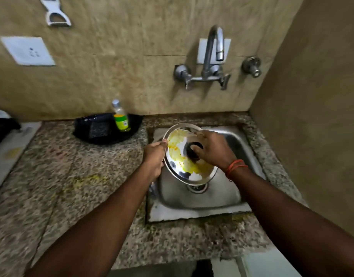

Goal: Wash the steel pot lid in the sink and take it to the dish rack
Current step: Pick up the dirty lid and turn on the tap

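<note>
The round steel pot lid (180,144) is held tilted above the left side of the steel sink (236,144), its face smeared with yellow residue. My left hand (154,154) grips the lid's left rim. My right hand (210,148) presses a dark round scrubber (193,151) against the middle of the lid. An orange thread band circles my right wrist. The dish rack is not in view.
A wall tap (214,48) with two valve handles hangs over the sink; no water runs. A black tray (104,128) holding a scrub pad and a yellow-green bottle (121,117) sits on the speckled granite counter (62,176). Yellow stains mark the counter. A wall stands close on the right.
</note>
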